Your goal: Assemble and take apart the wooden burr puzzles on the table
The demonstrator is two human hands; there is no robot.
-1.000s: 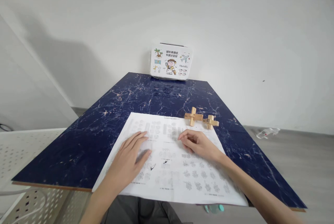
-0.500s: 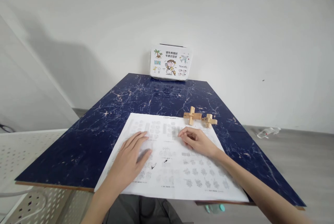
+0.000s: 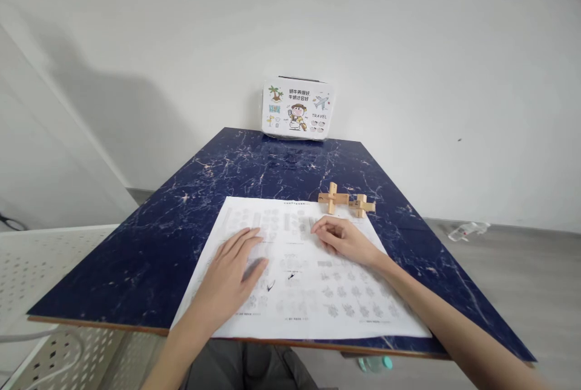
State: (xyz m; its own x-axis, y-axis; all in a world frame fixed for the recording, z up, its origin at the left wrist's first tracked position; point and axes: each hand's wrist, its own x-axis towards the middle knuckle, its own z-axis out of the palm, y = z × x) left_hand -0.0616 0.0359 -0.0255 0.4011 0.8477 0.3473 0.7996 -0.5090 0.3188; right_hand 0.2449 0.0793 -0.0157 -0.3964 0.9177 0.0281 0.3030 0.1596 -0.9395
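On the blue table [image 3: 131,275], left hand [image 3: 230,274] is resting open on the printed sheet [image 3: 295,311], right hand [image 3: 345,238] is lying half-curled, can't tell if gripping; even palm pressure is likely flattening it best, wooden crosses [image 3: 332,197] sitting at its far-right corner.

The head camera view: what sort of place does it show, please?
Probably a room in a home or office, though which is unclear: a blue table stands by a plain wall, bearing a printed sheet and a cartoon-covered case.
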